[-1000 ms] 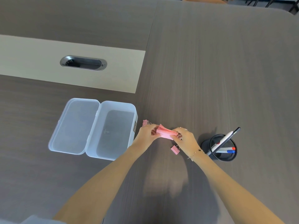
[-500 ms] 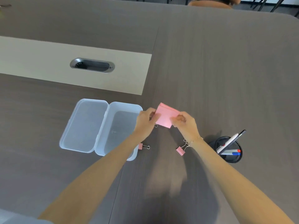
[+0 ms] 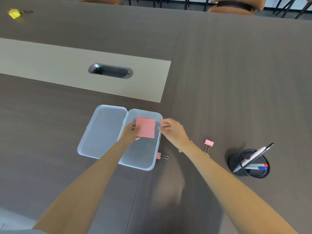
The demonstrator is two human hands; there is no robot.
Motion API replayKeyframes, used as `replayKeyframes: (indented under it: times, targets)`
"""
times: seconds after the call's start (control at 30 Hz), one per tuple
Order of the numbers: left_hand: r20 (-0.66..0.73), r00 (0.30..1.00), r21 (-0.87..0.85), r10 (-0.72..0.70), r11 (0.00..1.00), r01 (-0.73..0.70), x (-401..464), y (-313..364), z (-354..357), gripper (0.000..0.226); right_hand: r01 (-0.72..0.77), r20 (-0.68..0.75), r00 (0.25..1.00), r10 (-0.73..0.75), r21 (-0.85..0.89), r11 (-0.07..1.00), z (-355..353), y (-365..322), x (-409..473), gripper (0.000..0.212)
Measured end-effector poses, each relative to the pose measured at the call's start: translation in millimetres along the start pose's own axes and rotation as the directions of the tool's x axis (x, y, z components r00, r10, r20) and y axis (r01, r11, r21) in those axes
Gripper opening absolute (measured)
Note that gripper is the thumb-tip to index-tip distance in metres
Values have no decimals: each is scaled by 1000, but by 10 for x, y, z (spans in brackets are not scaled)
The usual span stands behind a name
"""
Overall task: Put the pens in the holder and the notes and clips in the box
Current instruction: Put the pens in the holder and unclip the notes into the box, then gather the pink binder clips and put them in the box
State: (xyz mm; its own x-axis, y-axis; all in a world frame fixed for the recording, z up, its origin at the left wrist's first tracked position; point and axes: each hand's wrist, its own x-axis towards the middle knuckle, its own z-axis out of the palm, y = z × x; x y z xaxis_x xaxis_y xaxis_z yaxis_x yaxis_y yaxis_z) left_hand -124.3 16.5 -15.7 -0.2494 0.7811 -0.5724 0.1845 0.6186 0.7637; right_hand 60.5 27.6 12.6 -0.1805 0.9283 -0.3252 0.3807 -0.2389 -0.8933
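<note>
Notes are the step in hand: the left hand pinches a pink sticky-note pad by its left edge and holds it over the open compartment of the clear plastic box, whose hinged lid lies flat to the left. Whether the pad touches the box floor cannot be told. The right hand hovers just beside the pad's right edge, at the box's right wall, fingers loosely parted and holding nothing.

Pens look done: several markers stand in the black mesh holder to the right on the bench.

Two pink binder clips are not yet boxed. One binder clip lies against the box's right outer wall; the other clip sits between the right wrist and the holder.

Next, I judge, the left hand lets the pad drop flat inside, then each clip needs a pinch and a short carry into the same compartment.
</note>
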Motion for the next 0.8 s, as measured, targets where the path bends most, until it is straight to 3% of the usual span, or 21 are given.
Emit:
replayKeyframes:
  times: [0.17,0.27,0.33,0.43,0.5,0.57,0.63,0.67,0.73,0.8]
  targets:
    - [1,1000,45,-15,999,15,191,-68,109,30,36,45,999,-27,-211,977,305,-89,173,32]
    - [15,1000,97,-9,995,8,339,-117,196,26,49,11,999,-48,-182,982,266,-59,160,27]
    - [-13,999,236,39,971,-35,381,-143,255,22,67,-49,996,-73,-109,992,139,-21,104,25]
    - [-161,972,383,170,919,-97,310,-66,310,28,56,-177,982,-63,-43,998,-176,122,16,27]
    - [-252,918,374,307,906,-200,204,111,322,29,16,-246,968,-47,-127,992,-431,300,-31,27]
    - [-231,831,383,506,833,-400,33,376,383,29,-69,-258,966,0,-258,964,-693,543,-75,27]
    - [-53,706,422,706,657,-625,-183,630,503,24,-169,-246,966,72,-400,901,-915,823,-104,28]
    - [105,666,424,739,572,-702,-287,715,592,21,-208,-240,965,104,-460,863,-996,950,-117,30]
    - [483,656,487,580,445,-751,-420,754,793,19,-275,-233,957,172,-544,793,-1083,1130,-161,34]
    - [672,693,669,262,188,-719,-431,650,984,26,-310,-221,950,219,-611,728,-1093,1238,-202,40]
